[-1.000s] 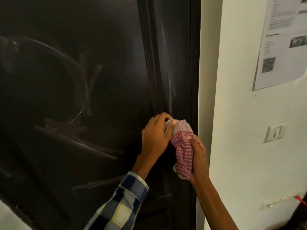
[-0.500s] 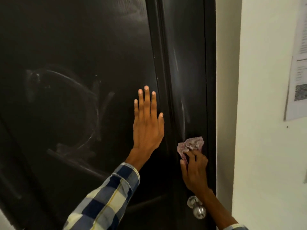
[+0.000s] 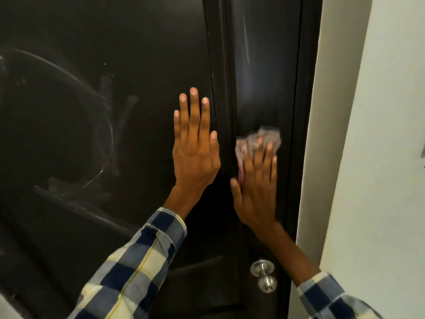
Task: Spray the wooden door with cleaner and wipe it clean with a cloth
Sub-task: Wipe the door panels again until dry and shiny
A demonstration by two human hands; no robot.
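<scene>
Out on the left of the dark wooden door (image 3: 96, 93), pale smears and curved streaks cover the big panel, and that's the first risk: if the wiping keeps to the right-hand strip, those marks simply dry where they are. I'd judge the wide panel needs the most work.

Moving across, the left hand (image 3: 195, 157) lies flat on the panel just left of the raised moulding, fingers straight and pointing up, thumb out to the side, checked sleeve (image 3: 128, 270) angling up from below. That grip is spread and holds nothing; it looks like a brace. Lean too hard there and the door may swing, if it isn't latched, and the palm itself could leave a fresh print on the finish.

Now the narrow strip beyond the moulding: the right hand (image 3: 255, 192) presses the cloth (image 3: 264, 139) against the wood under straight fingers, thumb splayed left, forearm rising steeply from lower right. The cloth is bunched and blurred, peeking out above and left of the fingertips. Nothing pinches it, so it could slide free and drop.

Below sits the metal knob (image 3: 263, 276), well under the hand; a long downward stroke could knock knuckles into it. Right again, the pale wall (image 3: 379, 157) borders the frame. No spray bottle shows.
</scene>
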